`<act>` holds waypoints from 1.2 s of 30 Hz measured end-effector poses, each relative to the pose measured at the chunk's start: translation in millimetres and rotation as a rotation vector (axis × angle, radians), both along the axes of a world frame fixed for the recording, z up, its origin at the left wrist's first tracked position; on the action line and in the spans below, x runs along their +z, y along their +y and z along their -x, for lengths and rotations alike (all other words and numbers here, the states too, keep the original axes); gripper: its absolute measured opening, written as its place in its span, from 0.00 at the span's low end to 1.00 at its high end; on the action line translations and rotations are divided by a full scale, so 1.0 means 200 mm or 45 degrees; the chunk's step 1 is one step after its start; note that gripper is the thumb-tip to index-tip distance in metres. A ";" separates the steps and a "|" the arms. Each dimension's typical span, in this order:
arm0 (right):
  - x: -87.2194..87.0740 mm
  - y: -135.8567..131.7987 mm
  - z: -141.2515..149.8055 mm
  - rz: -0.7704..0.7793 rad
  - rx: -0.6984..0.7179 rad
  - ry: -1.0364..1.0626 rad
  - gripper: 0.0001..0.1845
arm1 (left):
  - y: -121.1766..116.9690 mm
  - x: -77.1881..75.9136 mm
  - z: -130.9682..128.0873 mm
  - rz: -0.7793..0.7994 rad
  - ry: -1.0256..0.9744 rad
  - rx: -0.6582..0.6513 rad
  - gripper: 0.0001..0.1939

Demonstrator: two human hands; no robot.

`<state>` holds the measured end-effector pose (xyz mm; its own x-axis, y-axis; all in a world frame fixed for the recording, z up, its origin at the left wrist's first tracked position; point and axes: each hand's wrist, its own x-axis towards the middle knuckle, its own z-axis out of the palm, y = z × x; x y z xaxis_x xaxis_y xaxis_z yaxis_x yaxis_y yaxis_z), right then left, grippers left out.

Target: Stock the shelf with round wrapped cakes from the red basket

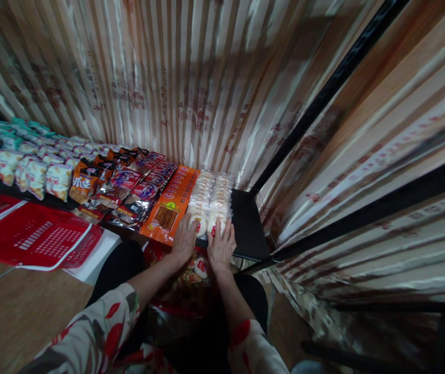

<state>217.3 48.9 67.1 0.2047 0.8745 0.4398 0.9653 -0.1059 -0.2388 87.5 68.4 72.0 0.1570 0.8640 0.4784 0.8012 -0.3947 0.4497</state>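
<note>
Straightening seemed under way

The left hand [184,241] and right hand [221,246] rested on the near ends of two rows of clear-wrapped, round white snacks [203,197] on a flat black shelf [247,223]; whether they gripped or merely pressed, I couldn't tell. The next move called for light, even pressure. Below, a red container [183,312] held wrapped packets [201,267].

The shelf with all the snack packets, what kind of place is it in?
Maybe a little snack shop, or a storeroom for one. Packets of the same kind are lined up in neat rows on a black shelf, and a red basket with white handles is beside it.
</note>
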 end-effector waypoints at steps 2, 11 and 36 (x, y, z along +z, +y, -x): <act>-0.01 0.00 0.00 0.000 -0.004 0.010 0.28 | -0.01 -0.01 0.00 0.000 0.005 0.002 0.17; -0.04 -0.01 -0.03 -0.152 0.101 0.085 0.27 | -0.06 -0.02 0.03 0.003 0.019 -0.062 0.20; -0.50 -0.33 0.14 0.068 -0.343 0.807 0.20 | -0.43 -0.33 0.04 0.705 0.093 -0.362 0.13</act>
<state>188.8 -17.5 -32.8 0.6216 0.7739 0.1213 0.5792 -0.3498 -0.7363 79.6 -17.0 6.2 0.4325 0.9003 -0.0487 0.7356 -0.3210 0.5966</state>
